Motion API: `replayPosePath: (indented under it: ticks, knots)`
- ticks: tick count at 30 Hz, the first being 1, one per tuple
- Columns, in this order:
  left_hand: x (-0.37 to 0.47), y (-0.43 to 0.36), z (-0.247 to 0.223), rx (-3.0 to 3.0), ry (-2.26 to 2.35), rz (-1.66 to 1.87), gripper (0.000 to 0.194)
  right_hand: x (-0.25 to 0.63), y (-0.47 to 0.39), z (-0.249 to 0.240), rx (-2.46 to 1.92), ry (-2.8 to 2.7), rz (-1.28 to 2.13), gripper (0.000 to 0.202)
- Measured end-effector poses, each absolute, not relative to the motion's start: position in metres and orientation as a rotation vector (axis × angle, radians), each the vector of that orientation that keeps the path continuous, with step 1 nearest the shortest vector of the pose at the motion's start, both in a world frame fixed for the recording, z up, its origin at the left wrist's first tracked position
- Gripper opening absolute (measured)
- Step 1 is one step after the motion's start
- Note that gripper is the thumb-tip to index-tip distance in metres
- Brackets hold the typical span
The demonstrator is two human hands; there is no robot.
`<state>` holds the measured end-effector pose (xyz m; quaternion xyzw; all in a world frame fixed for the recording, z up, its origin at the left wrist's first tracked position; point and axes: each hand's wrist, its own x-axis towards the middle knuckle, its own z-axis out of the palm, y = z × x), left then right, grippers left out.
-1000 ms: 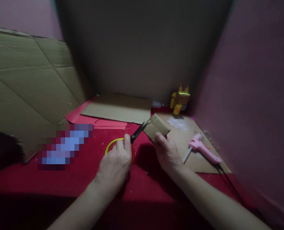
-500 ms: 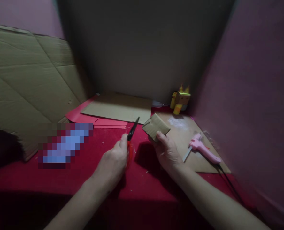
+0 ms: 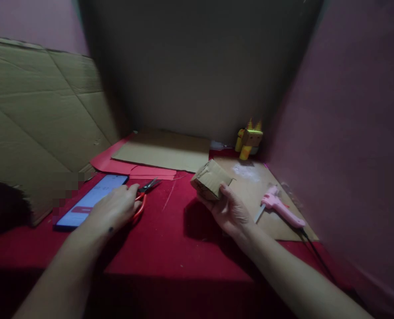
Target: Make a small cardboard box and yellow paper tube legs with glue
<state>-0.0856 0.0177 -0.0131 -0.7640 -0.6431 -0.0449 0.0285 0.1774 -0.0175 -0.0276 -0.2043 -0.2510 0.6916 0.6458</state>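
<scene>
My left hand [image 3: 117, 204] is low over the red cloth, its fingers closed around the red handles of a pair of scissors [image 3: 144, 191]. The dark blades point away to the right and are slightly parted. Part of the handle is hidden behind my fingers. In my right hand [image 3: 228, 210] is a small cardboard box [image 3: 213, 177], raised above the cloth and tilted, with the thumb on its near side and fingers underneath. A phone [image 3: 95, 197] with a lit screen lies beside my left hand, partly covered by it.
A pink glue gun [image 3: 281, 208] with a black cord rests on a cardboard mat [image 3: 250, 181] at right. Behind stand a yellow-and-cardboard figure [image 3: 250, 139], a flat cardboard sheet [image 3: 163, 148] and red paper [image 3: 117, 161]. Large cardboard [image 3: 44, 106] leans at left.
My left hand has carried the scissors left and down, close to the phone, and their blades have parted. My right hand has turned the cardboard box so more of its side shows.
</scene>
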Motion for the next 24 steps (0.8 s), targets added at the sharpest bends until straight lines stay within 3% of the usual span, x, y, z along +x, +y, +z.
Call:
replayPosePath:
  ticks: [4,8,13,15,22,24]
  knots:
    - [-0.084,0.020,-0.003,-2.393,-1.971,-0.337,0.019,0.179,-0.017,-0.030,-0.462,-0.616,1.621,0.042]
    - [-0.056,0.020,0.018,-2.388,-2.004,-0.717,0.027,0.178,-0.014,-0.027,-0.500,-0.747,1.599,0.037]
    - [-0.019,0.032,0.043,-2.511,-2.117,-1.952,0.020,0.181,-0.002,-0.019,-0.556,-0.849,1.610,0.034]
    - [-0.013,0.041,0.048,-2.555,-2.069,-2.205,0.017,0.184,0.006,-0.018,-0.595,-0.850,1.597,0.035]
    - [-0.013,0.061,0.038,-2.785,-2.069,-2.217,0.020,0.187,0.021,-0.021,-0.679,-0.822,1.570,0.035]
    - [-0.012,0.062,0.033,-2.835,-2.099,-2.191,0.030,0.186,0.020,-0.021,-0.693,-0.813,1.523,0.035]
